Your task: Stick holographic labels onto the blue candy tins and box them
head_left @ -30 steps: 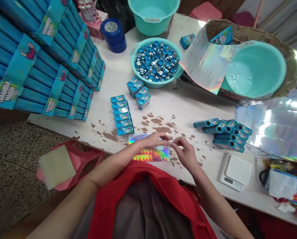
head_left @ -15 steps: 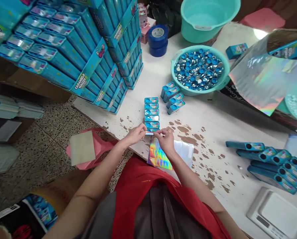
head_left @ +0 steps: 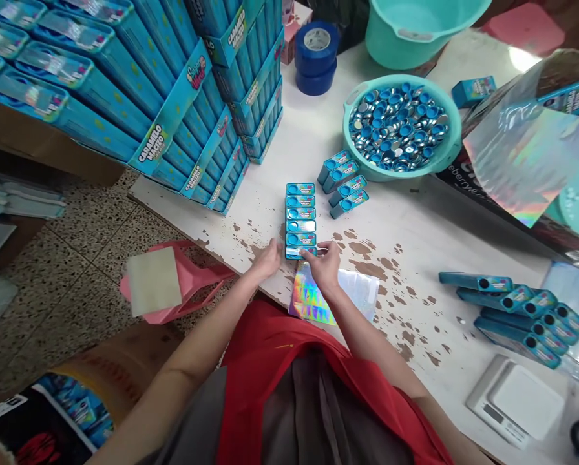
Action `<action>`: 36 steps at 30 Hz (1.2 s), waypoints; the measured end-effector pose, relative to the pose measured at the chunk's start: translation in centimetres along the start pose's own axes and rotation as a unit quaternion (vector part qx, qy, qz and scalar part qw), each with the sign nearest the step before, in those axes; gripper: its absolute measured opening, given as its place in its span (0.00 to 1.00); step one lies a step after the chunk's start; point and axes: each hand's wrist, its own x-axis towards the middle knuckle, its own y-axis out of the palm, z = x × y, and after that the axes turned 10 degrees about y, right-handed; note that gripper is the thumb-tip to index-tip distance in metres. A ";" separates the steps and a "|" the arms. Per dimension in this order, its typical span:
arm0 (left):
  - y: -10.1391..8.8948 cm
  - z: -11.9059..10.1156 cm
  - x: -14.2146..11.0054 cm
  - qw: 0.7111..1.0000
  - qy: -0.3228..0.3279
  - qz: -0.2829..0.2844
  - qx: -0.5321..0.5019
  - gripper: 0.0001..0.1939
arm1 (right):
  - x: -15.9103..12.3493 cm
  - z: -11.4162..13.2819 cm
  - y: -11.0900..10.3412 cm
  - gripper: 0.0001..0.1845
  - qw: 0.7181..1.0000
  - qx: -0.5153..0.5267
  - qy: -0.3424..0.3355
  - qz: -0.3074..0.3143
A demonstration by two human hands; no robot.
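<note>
Several narrow blue candy boxes (head_left: 300, 226), printed "Caramelo Macizo", stand in a row in front of me. A clear, shiny sticker (head_left: 293, 252) lies across the top of the nearest box. My right hand (head_left: 325, 263) has its thumb on that top and its fingers at the box's right end. Just left of the same box is my left hand (head_left: 267, 259), fingers loosely bent with nothing visible in them. Below the row lies a holographic sheet (head_left: 352, 290). Several more blue boxes (head_left: 342, 181) stand behind, to the right.
Stacked display trays of blue boxes (head_left: 173, 142) rise at the left. A turquoise basin (head_left: 350, 139) holds small blue-and-silver round pieces. Blue tape rolls (head_left: 316, 79) stand behind. At the right are lying boxes (head_left: 517, 323) and a white scale (head_left: 522, 400). A pink stool (head_left: 192, 284) stands beside the table.
The small strip stretched between both hands now lies on the nearest box. My left hand has drawn away to the left; my right thumb has come down on the box top.
</note>
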 end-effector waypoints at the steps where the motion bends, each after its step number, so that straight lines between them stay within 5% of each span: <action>1: 0.4 0.0 -0.3 0.999 -0.010 -0.030 0.029 0.08 | 0.0 0.0 -0.1 0.21 1.000 0.011 0.009 0.008; 5: 2.8 -0.5 -2.0 0.991 0.032 -0.125 -0.036 0.19 | -0.2 -0.1 0.3 0.24 1.000 0.006 0.012 0.009; 9: 4.6 -0.9 -4.0 0.994 0.062 -0.077 0.043 0.26 | -0.3 -0.2 0.5 0.20 1.000 -0.001 -0.003 0.027; 12: 4.6 -1.0 -5.6 0.976 0.043 -0.082 0.197 0.21 | 0.1 -1.6 -2.1 0.20 0.996 0.044 -0.009 0.082; 15: 5.2 -1.7 -6.4 0.965 0.109 -0.022 0.236 0.14 | 0.9 -5.0 -7.4 0.24 1.000 -0.006 -0.023 -0.005; 19: 8.9 -4.7 -3.7 0.930 0.256 0.100 0.246 0.11 | 2.4 -10.1 -13.5 0.30 0.980 -0.085 0.088 -0.154; 22: 12.1 -7.5 0.4 0.902 0.285 0.111 0.305 0.16 | 3.3 -12.2 -14.9 0.27 0.984 -0.039 0.160 -0.065; 27: 14.5 -9.9 4.9 0.891 0.257 0.173 0.333 0.12 | 3.4 -12.9 -15.0 0.25 0.990 0.008 0.136 0.023; 29: 14.7 -10.1 5.2 0.900 0.239 0.211 0.298 0.12 | 3.1 -12.6 -15.3 0.25 0.994 -0.007 0.107 0.002; 32: 14.9 -10.2 5.1 0.914 0.211 0.231 0.259 0.13 | 2.6 -11.9 -15.4 0.23 0.986 -0.142 -0.045 -0.076; 36: 15.2 -10.4 4.9 0.918 0.206 0.221 0.257 0.14 | 1.4 -11.7 -14.4 0.19 0.906 -0.348 -0.219 -0.102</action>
